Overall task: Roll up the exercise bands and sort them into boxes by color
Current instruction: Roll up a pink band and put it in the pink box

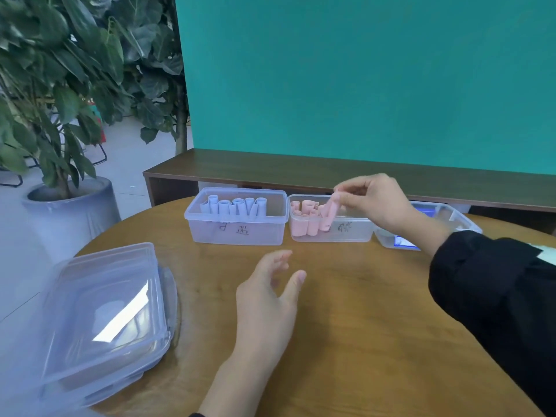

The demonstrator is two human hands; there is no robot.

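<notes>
Pink rolled band [330,210] is hanging upright from the right hand [376,200], fingertips pinching its top edge, its lower end dipping among the other pink rolls [304,219] already standing in the middle clear box [355,233] at centre frame. Handwritten marks are showing on that box's front wall, too blurred to read. Just to its left, a second clear box [270,233] is holding a row of pale blue rolls [233,206] standing on end, with its own illegible marking. To the right, a third clear box [460,219] is sitting mostly hidden behind the right wrist and black sleeve [493,284]; only a patch of blue [404,242] is peeking through its wall, and what it is cannot be made out. Lower in the frame, the left hand [267,299] is hovering over the round wooden table [361,326], fingers loosely spread and holding nothing, slightly motion-blurred. Stacked clear lids [102,314] are lying at the table's lower-left edge, partly cut off by the frame. Behind the boxes, a dark wooden shelf [301,170] is running beneath a teal panel [361,79], while a potted plant [60,85] is filling the upper left.
</notes>
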